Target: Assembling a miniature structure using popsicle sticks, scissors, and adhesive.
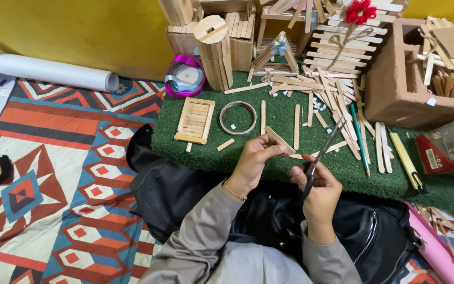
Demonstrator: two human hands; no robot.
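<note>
The left hand pinches 1 flat pale wooden craft stick between thumb and fingertips, fingers closed tight on its near end so that the stick angles up and away over the near edge of the green artificial-grass mat. The right hand is wrapped closed around the black handles of a pair of slim scissors, whose blades point up and away, just right of the stick; whether the blades are parted or closed I cannot tell, since they read as 1 thin dark line.

The stick is held in the air above the mat's near edge, not resting on anything, so a cut made close to the pinching fingertips could nick them, and a stiff stick may split along its grain rather than shear clean. A cut piece could also spring off into the loose sticks scattered on the mat beyond the hands and be lost among them.

On the mat, left of the hands, lie a small rectangular tray built of wooden sticks and a grey tape ring; a stray elbow could sweep them off the mat's left edge onto the patterned rug. At the mat's far edge stands an upright cylinder of wooden sticks, which looks easy to topple. A yellow utility knife and a green pencil lie on the mat's right part, near the right forearm's reach.
</note>
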